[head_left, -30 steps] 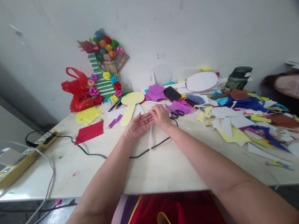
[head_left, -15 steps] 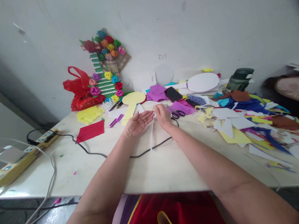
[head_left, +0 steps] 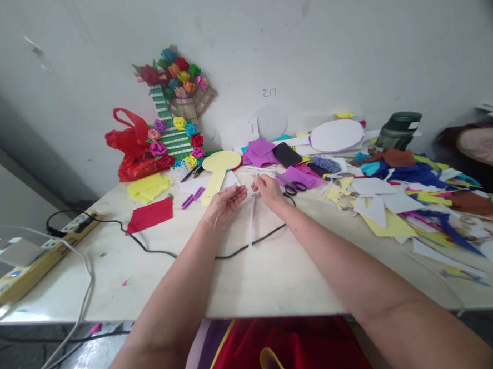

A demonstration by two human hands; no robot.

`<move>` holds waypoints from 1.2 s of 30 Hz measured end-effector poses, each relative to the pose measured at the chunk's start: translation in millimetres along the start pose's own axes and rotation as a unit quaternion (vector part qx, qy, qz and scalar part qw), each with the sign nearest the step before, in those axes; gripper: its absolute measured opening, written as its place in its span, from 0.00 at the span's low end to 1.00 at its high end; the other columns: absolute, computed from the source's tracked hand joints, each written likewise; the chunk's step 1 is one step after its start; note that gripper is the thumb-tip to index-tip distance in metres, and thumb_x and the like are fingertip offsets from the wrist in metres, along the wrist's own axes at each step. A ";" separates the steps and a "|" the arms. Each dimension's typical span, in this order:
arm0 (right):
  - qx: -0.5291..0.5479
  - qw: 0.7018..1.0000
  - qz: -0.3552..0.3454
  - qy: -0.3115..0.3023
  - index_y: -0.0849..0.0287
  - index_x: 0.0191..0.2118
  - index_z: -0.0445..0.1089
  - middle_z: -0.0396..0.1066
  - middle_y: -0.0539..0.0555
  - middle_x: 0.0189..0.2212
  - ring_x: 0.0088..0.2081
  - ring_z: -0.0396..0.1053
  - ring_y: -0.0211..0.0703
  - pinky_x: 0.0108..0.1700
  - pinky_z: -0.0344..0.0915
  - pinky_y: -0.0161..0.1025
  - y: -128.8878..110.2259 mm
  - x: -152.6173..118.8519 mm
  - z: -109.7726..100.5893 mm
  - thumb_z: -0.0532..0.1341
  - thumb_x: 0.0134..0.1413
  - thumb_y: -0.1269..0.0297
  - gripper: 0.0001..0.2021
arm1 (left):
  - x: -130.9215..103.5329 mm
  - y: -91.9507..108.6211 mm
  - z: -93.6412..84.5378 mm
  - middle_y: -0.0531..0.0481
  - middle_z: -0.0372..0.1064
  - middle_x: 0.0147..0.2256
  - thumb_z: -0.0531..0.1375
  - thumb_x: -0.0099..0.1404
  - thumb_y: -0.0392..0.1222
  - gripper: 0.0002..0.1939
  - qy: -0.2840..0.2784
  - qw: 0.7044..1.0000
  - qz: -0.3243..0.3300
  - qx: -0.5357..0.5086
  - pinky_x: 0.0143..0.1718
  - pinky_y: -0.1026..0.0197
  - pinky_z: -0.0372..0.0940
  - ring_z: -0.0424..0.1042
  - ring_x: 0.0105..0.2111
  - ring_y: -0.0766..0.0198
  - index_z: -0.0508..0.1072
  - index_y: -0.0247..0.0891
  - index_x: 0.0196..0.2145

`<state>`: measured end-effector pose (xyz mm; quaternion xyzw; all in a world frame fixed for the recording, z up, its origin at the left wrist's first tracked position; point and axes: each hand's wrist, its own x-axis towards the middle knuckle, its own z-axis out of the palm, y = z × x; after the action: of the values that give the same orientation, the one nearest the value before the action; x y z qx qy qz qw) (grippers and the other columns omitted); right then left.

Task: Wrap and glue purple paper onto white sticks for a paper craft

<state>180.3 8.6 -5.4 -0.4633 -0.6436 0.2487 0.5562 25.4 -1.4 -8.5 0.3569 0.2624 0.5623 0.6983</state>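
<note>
A narrow white strip [head_left: 251,224] hangs down from the fingers of my right hand [head_left: 268,192], which is pinched shut on its upper end. The strip's lower end reaches the black cable on the table. Just left of it, my left hand [head_left: 226,202] is open, palm partly up, with slightly curled fingers and nothing visible in it. Beyond my left hand lies a yellow paper shape [head_left: 217,172] with a round head and a stem. Black-handled scissors [head_left: 294,187] rest right of my right hand. Two short purple strips [head_left: 192,198] lie to the left.
A black cable [head_left: 150,250] crosses the table [head_left: 257,295] under my arms from a yellow power strip [head_left: 46,255]. Red crepe paper [head_left: 150,215] lies left. Paper scraps [head_left: 393,223] are heaped right, below a dark bottle [head_left: 398,130]. Paper-flower decorations [head_left: 170,128] lean on the wall.
My left hand has turned and curled its fingers more, drawing slightly away from the right hand. The right hand keeps its pinch on the white strip.
</note>
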 end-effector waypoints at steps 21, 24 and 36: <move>0.053 0.997 0.039 -0.031 0.61 0.22 0.69 0.63 0.48 0.16 0.20 0.60 0.35 0.23 0.58 0.33 4.0 1.6 1.8 0.59 0.42 0.56 0.12 | 1.3 3.3 -2.4 0.44 0.70 0.44 0.58 0.58 0.44 0.10 -0.048 0.998 0.024 0.027 0.49 0.49 0.62 0.71 0.42 0.55 0.65 0.35 0.25; 0.033 0.997 0.029 -0.056 0.61 0.23 0.71 0.64 0.48 0.16 0.20 0.60 0.35 0.24 0.58 0.33 2.3 0.7 0.5 0.59 0.43 0.57 0.12 | -0.1 4.0 -1.3 0.44 0.70 0.44 0.58 0.58 0.45 0.11 -0.058 0.997 0.034 0.042 0.48 0.50 0.62 0.71 0.42 0.54 0.65 0.35 0.25; -0.163 0.986 -0.015 -0.031 0.61 0.23 0.69 0.67 0.50 0.19 0.25 0.62 0.38 0.29 0.57 0.34 -4.2 -0.1 -3.0 0.57 0.46 0.62 0.09 | -3.4 5.5 4.6 0.44 0.67 0.48 0.58 0.57 0.46 0.12 -0.064 0.994 0.050 0.070 0.47 0.50 0.63 0.69 0.45 0.51 0.64 0.35 0.24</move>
<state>181.8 6.1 -1.2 -0.5300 -0.6995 0.1465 0.4564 24.8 -5.0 -1.4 0.4530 0.2376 0.5524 0.6582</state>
